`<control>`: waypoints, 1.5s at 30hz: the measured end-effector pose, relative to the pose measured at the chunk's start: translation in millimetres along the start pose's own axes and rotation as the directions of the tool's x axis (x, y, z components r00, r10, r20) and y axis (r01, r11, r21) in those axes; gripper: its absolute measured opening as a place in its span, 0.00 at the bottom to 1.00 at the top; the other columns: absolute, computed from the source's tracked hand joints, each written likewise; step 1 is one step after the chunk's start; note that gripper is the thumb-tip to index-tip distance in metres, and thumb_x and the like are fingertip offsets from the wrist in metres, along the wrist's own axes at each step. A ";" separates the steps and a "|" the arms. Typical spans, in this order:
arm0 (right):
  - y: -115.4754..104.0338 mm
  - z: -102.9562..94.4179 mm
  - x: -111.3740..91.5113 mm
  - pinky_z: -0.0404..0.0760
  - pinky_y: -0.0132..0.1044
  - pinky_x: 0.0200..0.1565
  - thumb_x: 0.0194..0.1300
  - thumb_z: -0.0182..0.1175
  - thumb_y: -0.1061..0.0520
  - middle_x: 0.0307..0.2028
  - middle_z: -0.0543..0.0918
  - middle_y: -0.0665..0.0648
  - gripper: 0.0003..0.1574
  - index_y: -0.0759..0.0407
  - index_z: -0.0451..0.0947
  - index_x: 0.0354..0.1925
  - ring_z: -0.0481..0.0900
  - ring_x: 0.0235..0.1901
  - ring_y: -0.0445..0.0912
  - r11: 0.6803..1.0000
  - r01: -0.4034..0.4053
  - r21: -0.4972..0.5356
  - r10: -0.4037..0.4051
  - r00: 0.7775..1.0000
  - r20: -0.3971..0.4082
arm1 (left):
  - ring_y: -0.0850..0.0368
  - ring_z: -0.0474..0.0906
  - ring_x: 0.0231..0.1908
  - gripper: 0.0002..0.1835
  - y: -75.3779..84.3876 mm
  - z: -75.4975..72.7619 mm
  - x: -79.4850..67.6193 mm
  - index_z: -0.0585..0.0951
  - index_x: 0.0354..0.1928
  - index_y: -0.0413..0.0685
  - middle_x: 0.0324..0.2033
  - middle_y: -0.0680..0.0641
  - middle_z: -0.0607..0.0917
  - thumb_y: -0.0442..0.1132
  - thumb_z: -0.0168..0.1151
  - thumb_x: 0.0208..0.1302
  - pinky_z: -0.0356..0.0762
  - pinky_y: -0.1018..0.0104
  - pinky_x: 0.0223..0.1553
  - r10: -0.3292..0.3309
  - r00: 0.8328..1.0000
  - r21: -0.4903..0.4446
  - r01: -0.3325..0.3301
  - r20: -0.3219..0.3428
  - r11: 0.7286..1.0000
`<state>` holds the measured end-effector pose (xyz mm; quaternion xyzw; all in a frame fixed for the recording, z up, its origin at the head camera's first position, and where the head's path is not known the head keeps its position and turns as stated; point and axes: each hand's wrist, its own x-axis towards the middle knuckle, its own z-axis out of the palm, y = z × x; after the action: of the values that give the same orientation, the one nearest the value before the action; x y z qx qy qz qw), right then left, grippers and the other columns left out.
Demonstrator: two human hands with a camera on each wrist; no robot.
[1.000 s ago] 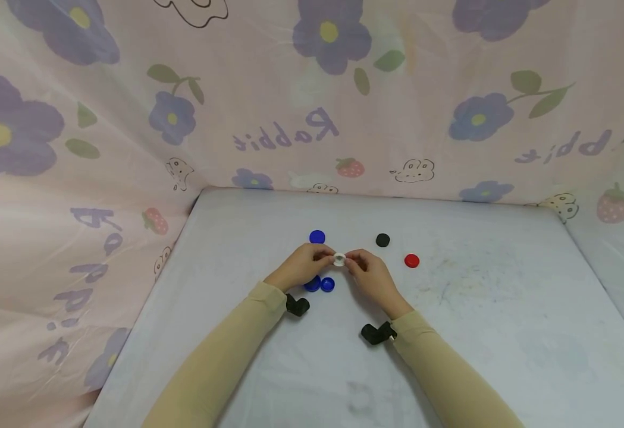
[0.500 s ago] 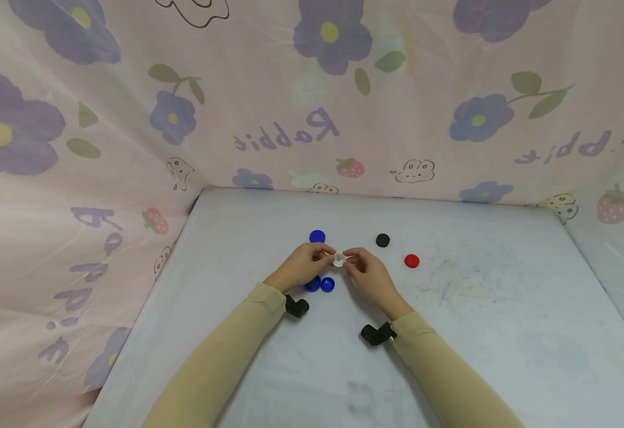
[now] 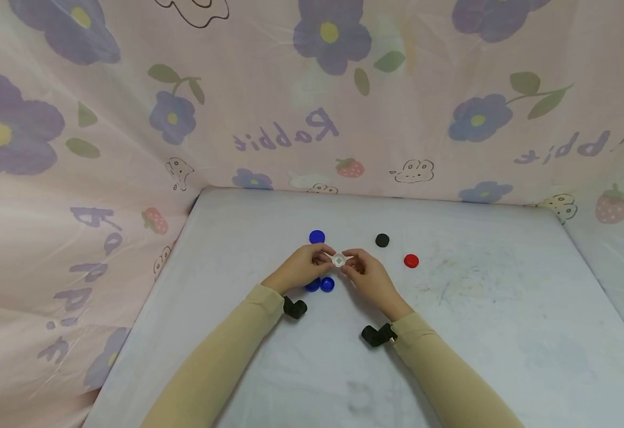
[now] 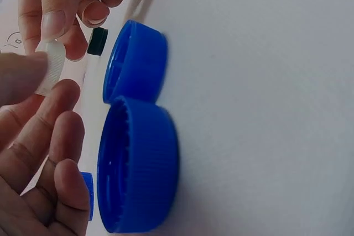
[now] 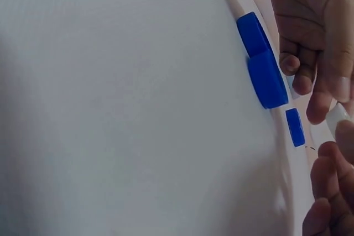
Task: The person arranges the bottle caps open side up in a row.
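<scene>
Both hands hold a small white bottle cap up between them, its hollow side facing the head camera. On its left side the thumb and fingers of the left hand pinch it. From the other side the right hand pinches it with thumb and forefinger. Fine ridges show along the edge of the white cap in the left wrist view. Just below the left hand lie two blue caps, a larger one and a smaller one, side by side with their hollows up.
Another blue cap lies behind the left hand. Farther right on the white table are a black cap and a red cap. A flower-printed cloth walls the back and sides.
The white cap has turned between the fingertips, and its hollow faces the head camera more fully. Both hands have stayed almost in place, and the caps on the table have not moved.
</scene>
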<state>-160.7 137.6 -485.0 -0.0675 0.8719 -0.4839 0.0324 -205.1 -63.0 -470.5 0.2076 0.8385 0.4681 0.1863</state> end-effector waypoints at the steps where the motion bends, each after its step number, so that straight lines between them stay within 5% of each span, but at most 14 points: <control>1: -0.4 0.1 -0.2 0.75 0.34 0.28 0.69 0.60 0.55 0.37 0.81 0.51 0.19 0.52 0.74 0.57 0.75 0.31 0.45 1.000 0.001 0.001 -0.001 1.000 -0.002 | 0.60 0.80 0.38 0.13 -0.1 0.2 -0.5 0.79 0.52 0.50 0.36 0.54 0.84 0.39 0.64 0.66 0.77 0.66 0.41 0.004 1.000 0.001 -0.004 0.008 1.000; 17: 1.8 -5.2 -14.3 0.76 0.36 0.32 0.66 0.64 0.52 0.33 0.79 0.50 0.17 0.54 0.78 0.51 0.75 0.31 0.45 0.998 -0.014 -0.066 0.019 0.998 0.067 | 0.62 0.77 0.39 0.13 5.5 7.8 -9.3 0.80 0.45 0.52 0.35 0.57 0.82 0.42 0.70 0.59 0.75 0.67 0.43 0.052 0.997 0.092 -0.057 0.053 0.994; 25: 7.9 -9.7 -19.6 0.75 0.37 0.38 0.61 0.68 0.48 0.33 0.80 0.47 0.19 0.49 0.78 0.50 0.76 0.34 0.43 0.998 -0.001 -0.070 0.011 0.988 0.151 | 0.63 0.73 0.43 0.14 0.4 15.0 -6.0 0.83 0.43 0.57 0.37 0.62 0.80 0.49 0.72 0.56 0.70 0.64 0.49 0.115 0.990 0.282 -0.132 0.077 0.950; 33: 7.4 -9.5 -20.7 0.74 0.41 0.42 0.61 0.69 0.52 0.34 0.80 0.46 0.15 0.51 0.80 0.46 0.75 0.36 0.44 0.992 0.015 -0.129 0.002 0.991 0.135 | 0.61 0.69 0.45 0.18 -1.4 18.7 -6.5 0.84 0.47 0.58 0.40 0.62 0.80 0.52 0.72 0.55 0.62 0.59 0.49 0.113 0.989 0.420 -0.142 0.093 0.896; 39: 7.5 -8.7 -19.9 0.74 0.41 0.43 0.60 0.69 0.53 0.36 0.80 0.47 0.16 0.53 0.80 0.46 0.75 0.38 0.44 0.985 0.011 -0.172 0.012 0.992 0.129 | 0.58 0.67 0.48 0.22 -2.1 19.2 -8.1 0.83 0.50 0.57 0.45 0.57 0.76 0.53 0.73 0.53 0.60 0.60 0.50 0.047 0.992 0.464 -0.096 0.115 0.881; 45: 8.2 -8.3 -19.7 0.73 0.41 0.43 0.58 0.70 0.54 0.36 0.79 0.48 0.17 0.54 0.81 0.46 0.74 0.37 0.44 0.983 0.016 -0.181 0.010 0.990 0.144 | 0.60 0.69 0.46 0.22 -4.4 19.1 -7.7 0.82 0.51 0.57 0.42 0.58 0.77 0.52 0.73 0.54 0.61 0.60 0.49 0.050 0.990 0.478 -0.108 0.131 0.871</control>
<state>-142.9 151.9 -487.7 -0.1065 0.9077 -0.3961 0.0884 -189.6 -55.6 -482.7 0.3082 0.9076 0.2380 0.1568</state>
